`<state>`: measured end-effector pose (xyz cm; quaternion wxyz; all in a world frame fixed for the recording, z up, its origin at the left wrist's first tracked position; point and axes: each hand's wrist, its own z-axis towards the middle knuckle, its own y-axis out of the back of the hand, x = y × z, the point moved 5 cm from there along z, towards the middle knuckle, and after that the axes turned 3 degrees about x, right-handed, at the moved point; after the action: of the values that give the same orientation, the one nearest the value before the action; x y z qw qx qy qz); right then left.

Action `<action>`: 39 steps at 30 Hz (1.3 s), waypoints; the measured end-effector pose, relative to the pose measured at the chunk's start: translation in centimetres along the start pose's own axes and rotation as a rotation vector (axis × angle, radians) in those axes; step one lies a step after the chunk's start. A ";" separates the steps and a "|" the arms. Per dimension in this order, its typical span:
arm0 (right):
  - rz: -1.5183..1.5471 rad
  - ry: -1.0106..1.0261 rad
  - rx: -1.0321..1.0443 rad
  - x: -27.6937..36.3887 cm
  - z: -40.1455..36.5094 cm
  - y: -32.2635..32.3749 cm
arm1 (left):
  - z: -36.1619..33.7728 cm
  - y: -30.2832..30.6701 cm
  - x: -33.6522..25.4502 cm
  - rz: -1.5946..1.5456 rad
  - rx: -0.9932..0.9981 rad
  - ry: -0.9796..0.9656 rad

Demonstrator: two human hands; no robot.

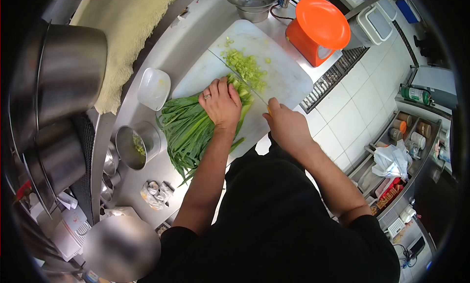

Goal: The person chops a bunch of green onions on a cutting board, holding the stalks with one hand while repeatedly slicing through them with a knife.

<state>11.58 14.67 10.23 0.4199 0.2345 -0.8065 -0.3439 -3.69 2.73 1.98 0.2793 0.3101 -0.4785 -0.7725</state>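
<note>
Though on board (289, 82) — greens (188, 136) past edge (180, 88)

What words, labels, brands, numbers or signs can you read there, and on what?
None can be read.
Orange scale, on its dial: any markings too small.
Green cylinder, on its label: too small.
Jars: any labels too small or blurred.
White keypad: keys too small.
Knife and cutting board: no lettering shows.

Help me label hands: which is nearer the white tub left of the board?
Left. The left hand holds the greens, to the tub's right; the right hand, holding the knife, is farther right, beyond the left.
</note>
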 end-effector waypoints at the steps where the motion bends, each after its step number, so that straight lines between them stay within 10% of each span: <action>1: 0.004 -0.019 -0.001 0.0 -0.7 0.3 | 0.0 -0.1 -0.1 -0.009 -0.011 0.001; 39: -0.001 0.035 0.042 -2.0 5.4 -2.9 | 1.2 0.6 0.2 -0.075 -0.051 0.006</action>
<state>8.39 16.00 4.85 0.4288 0.2499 -0.8059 -0.3229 -4.66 3.07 2.91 0.2594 0.3228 -0.4458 -0.7936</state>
